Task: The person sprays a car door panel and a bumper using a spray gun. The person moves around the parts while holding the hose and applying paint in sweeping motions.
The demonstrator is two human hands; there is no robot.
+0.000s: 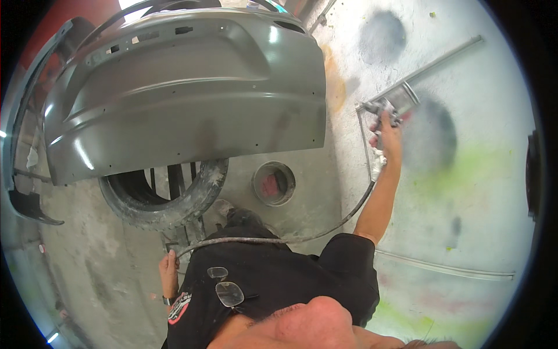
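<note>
In my right hand [387,142], raised beside the wall, is a metal spray gun [390,111], slightly blurred. From under its handle, a dark air hose [325,231] droops and runs across the front of my body. Low on the left, my left hand [168,265] is closed around the hose's other end portion. A glossy grey-green car tailgate panel [192,110] stands in front of me, left of the spray gun and apart from it. Dark slots and small holes show in the panel.
A worn tyre [168,215] sits under the panel. Right of it, a round bucket [274,184] with something red inside stands on the concrete floor. A dark curved bumper-like part [17,139] is at far left. The white wall [494,192] at right carries grey and yellow-green paint patches.
</note>
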